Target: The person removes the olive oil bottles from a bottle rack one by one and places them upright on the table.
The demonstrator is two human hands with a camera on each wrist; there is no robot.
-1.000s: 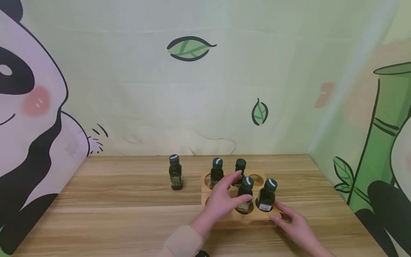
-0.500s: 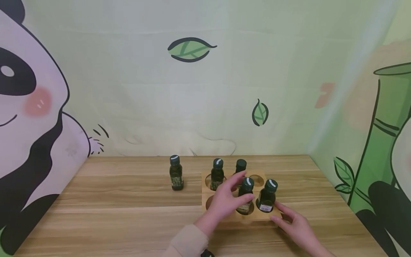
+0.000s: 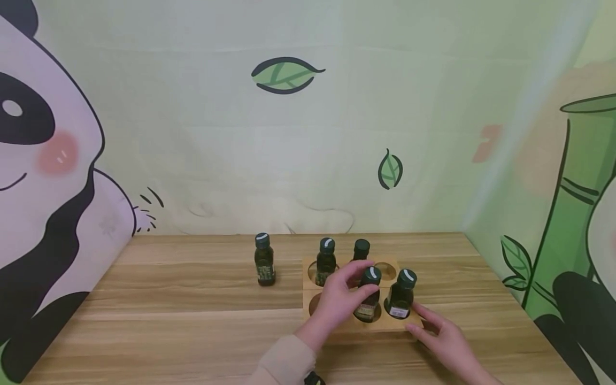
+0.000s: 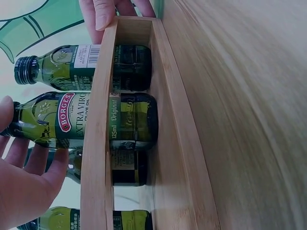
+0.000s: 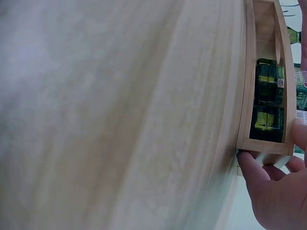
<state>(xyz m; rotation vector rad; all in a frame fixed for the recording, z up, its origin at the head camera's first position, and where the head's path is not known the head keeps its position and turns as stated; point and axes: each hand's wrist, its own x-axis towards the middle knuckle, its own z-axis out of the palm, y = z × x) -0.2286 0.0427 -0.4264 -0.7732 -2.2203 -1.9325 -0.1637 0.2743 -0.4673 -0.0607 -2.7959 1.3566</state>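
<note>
A small green olive oil bottle (image 3: 368,309) with a dark cap stands in the front middle hole of a wooden bottle rack (image 3: 392,325). My left hand (image 3: 333,299) pinches this bottle near its neck, thumb by the cap and fingers behind. In the left wrist view, the bottle (image 4: 72,117) shows a red and green label, its base inside the rack. My right hand (image 3: 445,339) grips the rack's right front corner, with its thumb low on the end in the right wrist view. Beside it, another olive oil bottle (image 3: 400,297) stands in the front right hole.
Two bottles fill the back left (image 3: 325,262) and back middle (image 3: 361,248) holes, the latter partly hidden by my left hand. Another bottle (image 3: 264,267) stands on the wooden table (image 3: 192,337) left of the rack. Behind rises a printed backdrop (image 3: 216,160).
My left hand has moved slightly right, and its thumb and fingers have closed in on the front middle bottle. My right hand and the rack stay put.
</note>
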